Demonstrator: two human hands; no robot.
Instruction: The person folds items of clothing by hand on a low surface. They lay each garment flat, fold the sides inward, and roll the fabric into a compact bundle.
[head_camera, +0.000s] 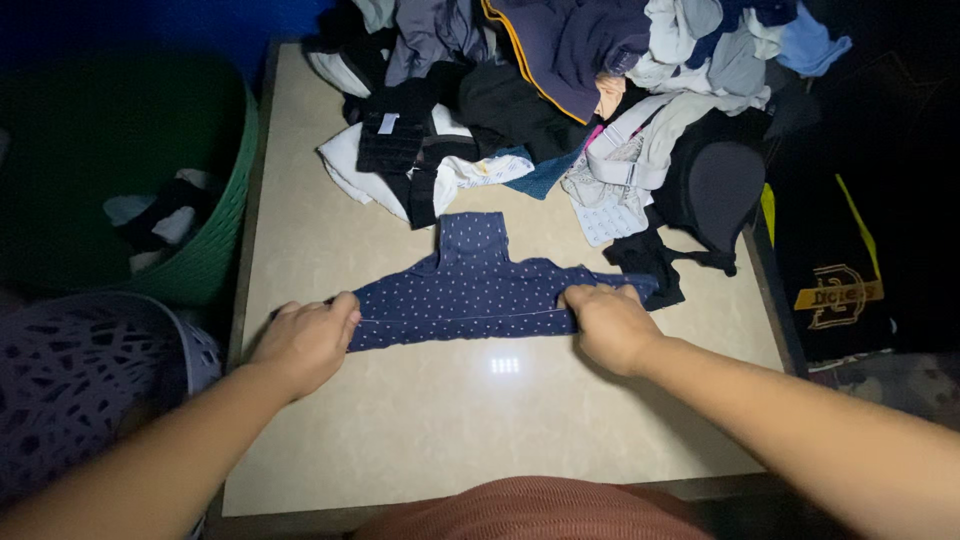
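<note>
Fingers of my left hand (305, 338) and right hand (610, 322) clench the dotted navy garment (470, 290), pinning it flat before the clothes pile (560, 90).

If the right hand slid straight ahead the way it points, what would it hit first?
Probably the black strappy garment lying just past the right hand, which presses the navy dotted cloth. Beyond that sits the white padded piece, though depth is unclear.

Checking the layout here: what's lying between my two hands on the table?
The head view shows the dotted navy garment stretched flat between the left hand and right hand.
</note>
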